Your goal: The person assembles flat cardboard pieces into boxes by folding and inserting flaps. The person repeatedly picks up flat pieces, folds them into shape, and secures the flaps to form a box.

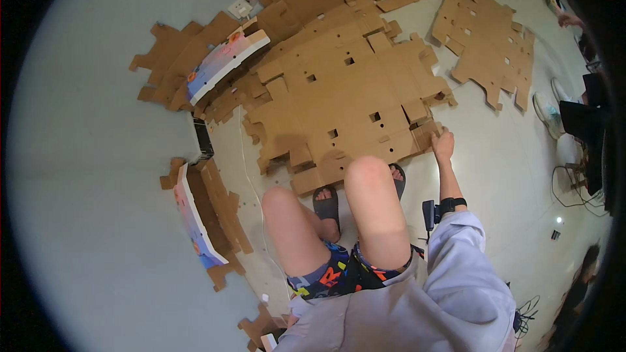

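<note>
A printed carton (193, 221) sits at eight o'clock, another printed box (225, 68) at ten. At six, a sliver of left hand (293, 319) shows; its fingers cannot be told. The cardboard sheet (345, 94) spreads at twelve, knees (368, 173) blocking its near edge. The right hand (444, 146), at three, pinches its edge.

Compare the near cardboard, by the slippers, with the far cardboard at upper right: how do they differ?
The near cardboard looks larger in the picture than the far cardboard. The right hand touches the near cardboard's corner; no hand touches the far cardboard. The near cardboard's square holes look dark; the far cardboard's look pale. Both are brown, with notched edges, and lie on the floor.
</note>
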`<state>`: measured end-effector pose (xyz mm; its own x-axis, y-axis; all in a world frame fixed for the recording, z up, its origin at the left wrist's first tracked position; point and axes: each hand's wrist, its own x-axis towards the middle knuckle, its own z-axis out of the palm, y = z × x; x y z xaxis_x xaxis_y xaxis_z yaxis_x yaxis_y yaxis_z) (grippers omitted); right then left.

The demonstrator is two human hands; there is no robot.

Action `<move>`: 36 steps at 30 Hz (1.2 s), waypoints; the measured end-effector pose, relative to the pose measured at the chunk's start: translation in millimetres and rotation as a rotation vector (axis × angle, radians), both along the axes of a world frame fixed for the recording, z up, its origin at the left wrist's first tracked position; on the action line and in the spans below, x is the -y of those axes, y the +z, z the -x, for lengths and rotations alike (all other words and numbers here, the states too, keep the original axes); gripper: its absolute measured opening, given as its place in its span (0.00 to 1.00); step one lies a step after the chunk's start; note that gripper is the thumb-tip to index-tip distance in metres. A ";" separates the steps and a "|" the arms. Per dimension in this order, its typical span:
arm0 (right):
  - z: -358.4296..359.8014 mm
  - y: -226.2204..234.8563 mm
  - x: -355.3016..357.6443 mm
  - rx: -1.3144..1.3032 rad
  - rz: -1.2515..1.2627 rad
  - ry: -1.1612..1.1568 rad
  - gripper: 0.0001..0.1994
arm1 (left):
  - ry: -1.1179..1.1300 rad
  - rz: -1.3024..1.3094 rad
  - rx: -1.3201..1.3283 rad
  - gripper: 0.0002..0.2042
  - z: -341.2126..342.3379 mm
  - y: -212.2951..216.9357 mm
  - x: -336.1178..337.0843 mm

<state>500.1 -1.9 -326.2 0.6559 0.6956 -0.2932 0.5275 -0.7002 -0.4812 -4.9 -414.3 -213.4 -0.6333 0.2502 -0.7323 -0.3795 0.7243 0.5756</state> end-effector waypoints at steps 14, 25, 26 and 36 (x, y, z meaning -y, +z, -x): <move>48.4 -47.0 28.6 -0.038 -0.077 0.152 0.14 | 0.175 -0.092 -0.012 0.23 8.0 -12.9 -10.6; 95.9 195.4 -80.6 0.103 -1.003 0.408 0.16 | -0.077 -0.438 0.159 0.27 28.4 -52.5 -120.9; 117.1 244.9 -85.6 -0.009 -0.940 0.464 0.12 | -0.158 -0.464 0.268 0.29 35.0 -69.6 -144.4; 209.5 531.8 17.2 0.034 -1.727 0.769 0.15 | 0.471 -1.248 0.941 0.33 -19.7 111.3 -344.7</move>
